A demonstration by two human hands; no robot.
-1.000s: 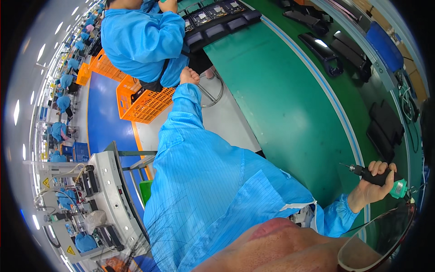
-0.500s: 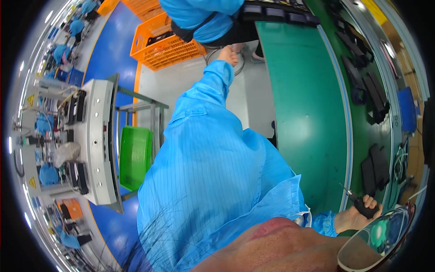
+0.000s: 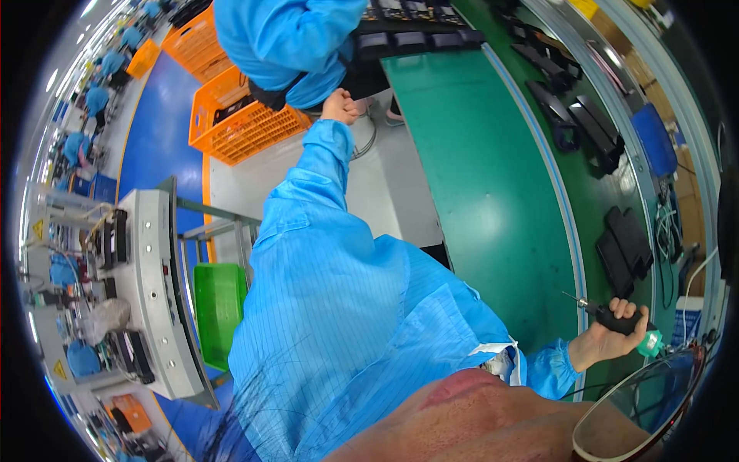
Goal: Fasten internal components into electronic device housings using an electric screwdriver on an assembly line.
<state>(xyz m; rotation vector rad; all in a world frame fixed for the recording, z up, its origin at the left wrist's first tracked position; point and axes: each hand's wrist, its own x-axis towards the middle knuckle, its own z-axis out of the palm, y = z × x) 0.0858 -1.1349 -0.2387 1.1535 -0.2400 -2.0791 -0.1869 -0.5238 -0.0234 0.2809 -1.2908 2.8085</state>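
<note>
My right hand point(image 3: 604, 339) is wrapped round the black handle of an electric screwdriver point(image 3: 616, 316) at the lower right. Its thin bit points left over the green table, and a light green piece shows at its rear end. A blue sleeve covers my right wrist. My left hand point(image 3: 339, 106), at the end of an outstretched blue sleeve, is curled into a fist near a co-worker's blue smock point(image 3: 285, 46). Nothing shows in its fingers. Whether the fist touches the smock I cannot tell.
Along the green table point(image 3: 469, 192) runs a rail, with black parts point(image 3: 623, 250) lying beyond it. Orange crates point(image 3: 246, 131) stand by the co-worker. On the left are a green bin point(image 3: 219, 308) and a grey machine point(image 3: 150, 269). A blue bin point(image 3: 654, 138) sits at the far right.
The view has shifted, so the table and co-worker appear farther left. My right hand has come up slightly with the screwdriver, whose green rear end now shows more plainly. My left hand stays fisted.
</note>
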